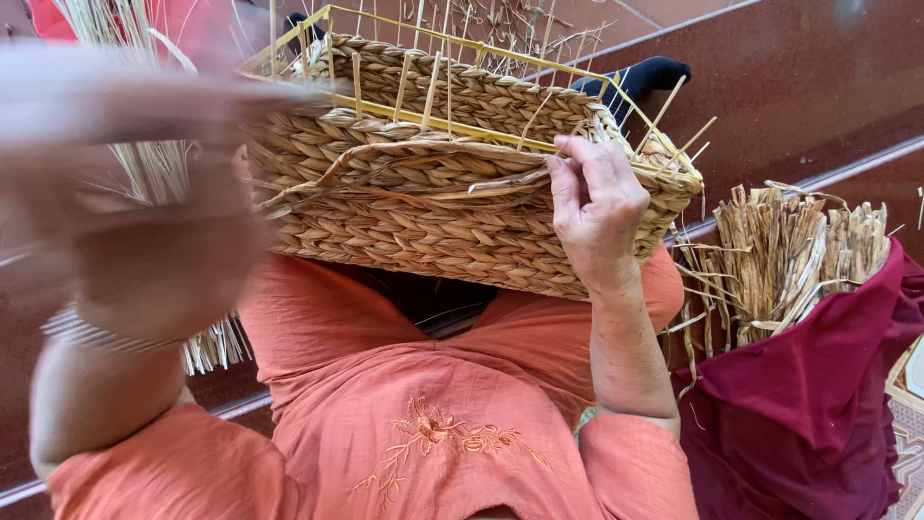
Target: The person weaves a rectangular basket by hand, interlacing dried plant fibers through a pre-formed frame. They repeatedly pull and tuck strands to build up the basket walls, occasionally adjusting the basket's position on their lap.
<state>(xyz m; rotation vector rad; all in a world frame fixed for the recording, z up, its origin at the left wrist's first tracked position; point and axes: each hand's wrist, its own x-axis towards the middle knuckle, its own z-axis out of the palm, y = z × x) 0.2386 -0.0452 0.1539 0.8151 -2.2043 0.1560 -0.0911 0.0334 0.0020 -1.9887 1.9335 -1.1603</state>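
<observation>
Pinched between thumb and fingers of my right hand is a flat dried strand, held tight against the front wall of the woven basket. Basket's tipped on its side across my lap, resting on the orange garment, open top facing away from me. Its yellow wire frame runs along the rim w/ thin upright stakes poking out past the braided rows. Strand runs left from my fingertips along the weave, approx. level w/ the upper third of the wall.

Left hand is up close to the lens, left of the basket and badly blurred; can't tell if it's closed on anything or spread. Silver bangle shows at that wrist. Behind it, a sheaf of pale straw stalks hangs down, cut ends near my left knee.

Right side: bundle of dried flat reeds lies on a dark red cloth, just beside my right forearm. Dark sock-like shape shows beyond the basket's far corner. Floor is reddish-brown.
</observation>
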